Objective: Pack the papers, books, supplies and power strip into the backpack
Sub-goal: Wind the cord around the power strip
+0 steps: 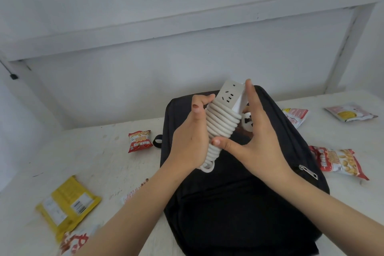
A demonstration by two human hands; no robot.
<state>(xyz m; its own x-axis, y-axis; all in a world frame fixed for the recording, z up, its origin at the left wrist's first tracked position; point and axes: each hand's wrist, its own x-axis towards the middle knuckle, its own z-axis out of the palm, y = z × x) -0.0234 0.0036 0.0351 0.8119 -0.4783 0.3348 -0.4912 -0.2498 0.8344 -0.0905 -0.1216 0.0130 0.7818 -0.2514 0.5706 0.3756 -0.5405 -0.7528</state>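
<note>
your left hand (pixel 191 137) gripped the cord-wrapped power strip (pixel 223 122); your right hand (pixel 257 137), fingers straight, pressed its coils, probably against unwinding, above the backpack (pixel 228 203).

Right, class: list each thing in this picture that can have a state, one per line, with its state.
backpack: lying flat; zipped or not, unclear.
power strip: held above the backpack, cord wound round it.
left hand: grips the power strip.
right hand: fingers straight along the strip, thumb on the cord.
yellow packet: lying barcode side up.
</note>
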